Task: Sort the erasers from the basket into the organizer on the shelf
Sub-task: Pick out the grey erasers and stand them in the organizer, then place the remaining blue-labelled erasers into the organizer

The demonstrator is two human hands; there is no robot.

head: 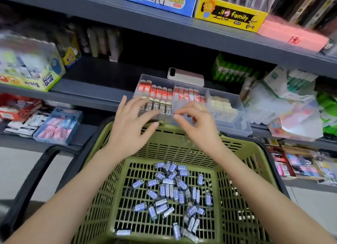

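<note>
- The erasers (169, 190) looked small, light and firm, best pinched by the long sides.
- The left hand (133, 123) was flat, holding nothing.
- The right hand (197, 124) was curled and blurry; I could not tell if it held anything.

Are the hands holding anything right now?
The left hand is open, empty. The right hand curls fingers by the organizer; whether it pinches anything cannot be told.

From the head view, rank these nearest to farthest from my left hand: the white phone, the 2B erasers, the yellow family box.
1. 2B erasers: front row of the organizer, just beside the left hand.
2. White phone: on the shelf behind the organizer, up and right.
3. Yellow family box: upper shelf, farther right.
</note>
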